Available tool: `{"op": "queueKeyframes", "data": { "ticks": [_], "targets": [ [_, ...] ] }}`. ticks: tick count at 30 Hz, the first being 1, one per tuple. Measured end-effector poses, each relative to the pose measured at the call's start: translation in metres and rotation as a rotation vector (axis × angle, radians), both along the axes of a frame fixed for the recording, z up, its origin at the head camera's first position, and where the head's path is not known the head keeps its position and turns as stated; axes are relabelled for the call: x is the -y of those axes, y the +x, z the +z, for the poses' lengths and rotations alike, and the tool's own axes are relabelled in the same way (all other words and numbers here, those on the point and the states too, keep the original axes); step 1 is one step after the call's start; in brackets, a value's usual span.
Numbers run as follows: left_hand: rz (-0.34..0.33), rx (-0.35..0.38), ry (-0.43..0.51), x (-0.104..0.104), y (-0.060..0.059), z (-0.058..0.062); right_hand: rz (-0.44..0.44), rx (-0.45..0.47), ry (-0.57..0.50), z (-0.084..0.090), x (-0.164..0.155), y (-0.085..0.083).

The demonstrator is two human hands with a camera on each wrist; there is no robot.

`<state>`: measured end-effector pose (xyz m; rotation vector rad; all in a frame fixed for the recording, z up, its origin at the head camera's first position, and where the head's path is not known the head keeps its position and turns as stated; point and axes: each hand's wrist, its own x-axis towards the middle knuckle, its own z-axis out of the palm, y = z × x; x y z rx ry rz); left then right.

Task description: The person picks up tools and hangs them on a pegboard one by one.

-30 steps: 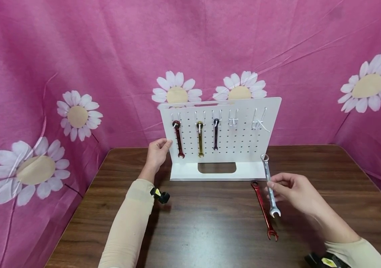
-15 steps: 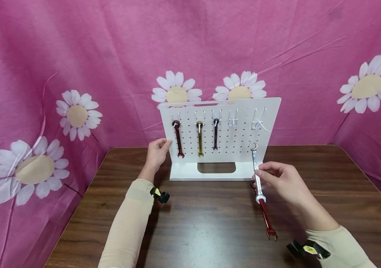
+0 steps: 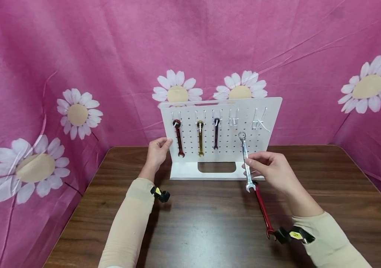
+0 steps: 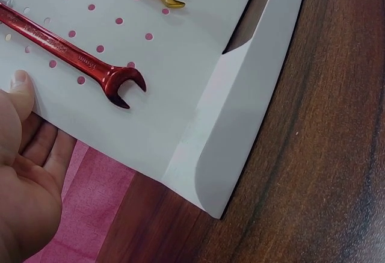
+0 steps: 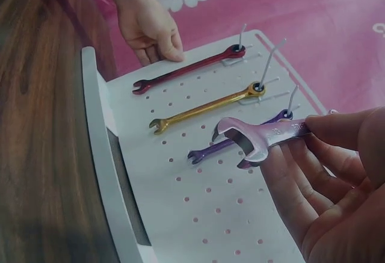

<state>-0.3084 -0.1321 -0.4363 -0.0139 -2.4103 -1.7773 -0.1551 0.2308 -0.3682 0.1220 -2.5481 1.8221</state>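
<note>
My left hand (image 3: pixel 156 154) pinches the left edge of a white pegboard (image 3: pixel 184 172), thumb in front and fingers behind, as the left wrist view shows. In my right hand (image 3: pixel 275 172), a silver combination wrench (image 3: pixel 245 150) is pinched between thumb and fingers, ring end up, in front of the board's right half. From hooks on the board hang a red wrench (image 3: pixel 179 140), a yellow wrench (image 3: pixel 200 141) and a purple wrench (image 3: pixel 216 136). Seen from the right wrist, the silver wrench's open end (image 5: pixel 246 139) partly covers the purple one.
A second red wrench (image 3: pixel 262 208) lies on the wooden table (image 3: pixel 197 227) below my right hand, partly hidden by the wrist camera. Bare wire hooks (image 3: pixel 233 121) and crossed hooks (image 3: pixel 260 122) stick out at the board's upper right. A pink flowered cloth (image 3: pixel 126 74) hangs behind.
My right hand has carried the silver wrench left and upward, from beside the board's right edge to in front of its holes. My left hand has stayed on the board's edge.
</note>
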Motion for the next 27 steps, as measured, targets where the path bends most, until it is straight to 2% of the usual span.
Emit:
{"op": "queueKeyframes", "data": {
  "ticks": [15, 21, 27],
  "targets": [
    [0.003, -0.025, 0.027, -0.001, -0.001, -0.001, -0.028, -0.043, -0.028, 0.01, 0.018, -0.02],
    [-0.004, -0.019, 0.028, 0.0, -0.001, -0.002, -0.027, -0.025, -0.089, 0.004, 0.02, -0.028],
    [-0.002, -0.026, 0.028, 0.0, -0.002, -0.002, -0.048, 0.019, -0.099, 0.003, 0.022, -0.032]
  ]
}}
